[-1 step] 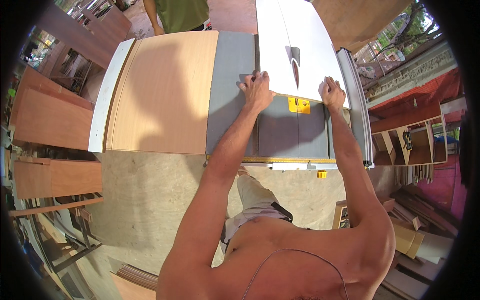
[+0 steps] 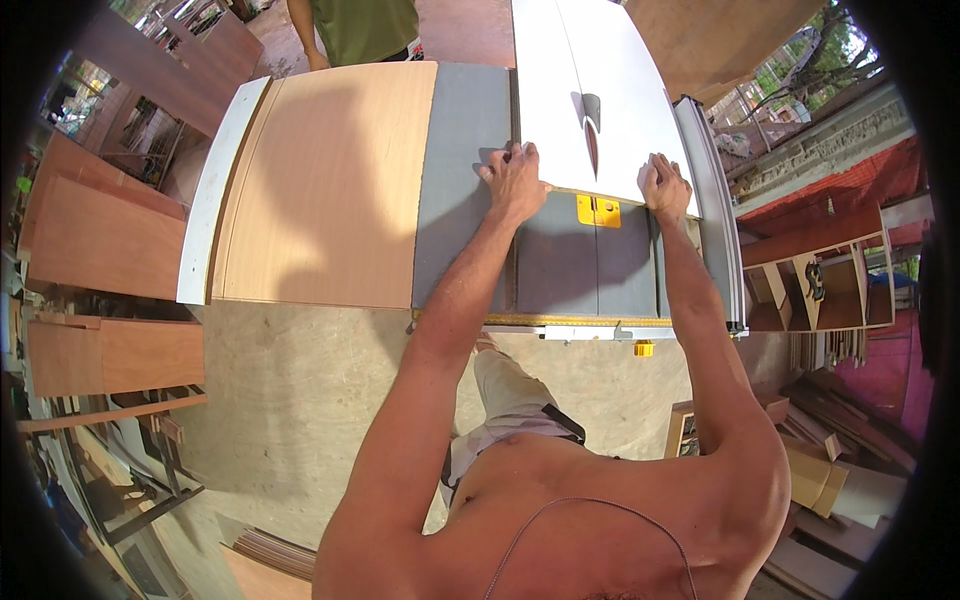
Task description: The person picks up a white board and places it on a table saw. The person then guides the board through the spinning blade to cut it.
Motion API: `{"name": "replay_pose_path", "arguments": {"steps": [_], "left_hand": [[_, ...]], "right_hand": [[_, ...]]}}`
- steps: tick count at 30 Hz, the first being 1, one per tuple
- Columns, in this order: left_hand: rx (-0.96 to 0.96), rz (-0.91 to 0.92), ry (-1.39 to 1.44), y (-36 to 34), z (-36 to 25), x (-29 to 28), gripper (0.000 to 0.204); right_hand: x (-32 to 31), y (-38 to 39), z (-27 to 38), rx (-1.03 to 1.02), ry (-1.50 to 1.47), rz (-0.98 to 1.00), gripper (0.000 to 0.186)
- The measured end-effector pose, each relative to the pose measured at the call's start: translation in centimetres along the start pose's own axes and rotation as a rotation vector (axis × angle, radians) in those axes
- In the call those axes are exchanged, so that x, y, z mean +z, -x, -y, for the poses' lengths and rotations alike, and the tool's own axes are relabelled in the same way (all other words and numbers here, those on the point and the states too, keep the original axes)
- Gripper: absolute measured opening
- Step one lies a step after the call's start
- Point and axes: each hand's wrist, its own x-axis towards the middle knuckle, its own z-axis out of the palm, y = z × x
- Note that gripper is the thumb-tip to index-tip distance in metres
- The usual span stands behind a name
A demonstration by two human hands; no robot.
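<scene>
A white board (image 2: 550,110) lies on the grey top of a table saw (image 2: 555,265). A dark fin-shaped part (image 2: 592,112) sticks up through a slit in the board, and a thin cut line runs on from it toward the far edge. My left hand (image 2: 515,185) grips the board's near left corner with curled fingers. Closed over its near right edge, beside the metal fence (image 2: 715,210), is my right hand (image 2: 667,188). The yellow insert plate (image 2: 599,211) shows just in front of the board's near edge.
A wood-coloured panel (image 2: 330,190) extends the saw top leftward, ending in a white strip (image 2: 222,190). Beyond it stands a person in a green shirt (image 2: 365,30). Wooden cabinets (image 2: 105,235) line the left; an open shelf unit (image 2: 820,285) and stacked boards (image 2: 850,420) are at right.
</scene>
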Motion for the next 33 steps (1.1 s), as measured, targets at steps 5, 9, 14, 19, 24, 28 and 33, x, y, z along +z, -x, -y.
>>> {"name": "replay_pose_path", "arguments": {"steps": [5, 9, 14, 19, 24, 28, 33], "left_hand": [[-0.004, 0.006, 0.008, -0.3, 0.1, 0.2, 0.083], [0.005, -0.022, -0.008, -0.4, 0.4, 0.4, 0.082], [0.005, -0.016, 0.005, -0.5, 0.1, 0.2, 0.080], [0.004, -0.025, 0.001, -0.9, 0.5, 0.3, 0.080], [0.013, -0.024, -0.002, -1.1, 0.5, 0.7, 0.082], [0.002, -0.012, -0.007, -1.2, 0.5, 0.3, 0.082], [0.011, -0.009, -0.016, -1.4, 0.3, 0.4, 0.082]], "right_hand": [[0.1, -0.1, 0.0, -0.003, 0.007, -0.020, 0.052], [0.2, -0.2, 0.4, -0.009, 0.007, -0.030, 0.051], [0.5, -0.6, -0.3, -0.031, -0.017, -0.046, 0.050], [1.0, -0.9, -0.1, -0.048, -0.034, -0.062, 0.051], [1.1, -1.0, -0.5, -0.071, 0.020, -0.100, 0.049], [1.2, -1.1, -0.2, -0.056, 0.008, -0.080, 0.050], [1.2, -1.4, -0.6, -0.016, -0.020, -0.030, 0.052]]}}
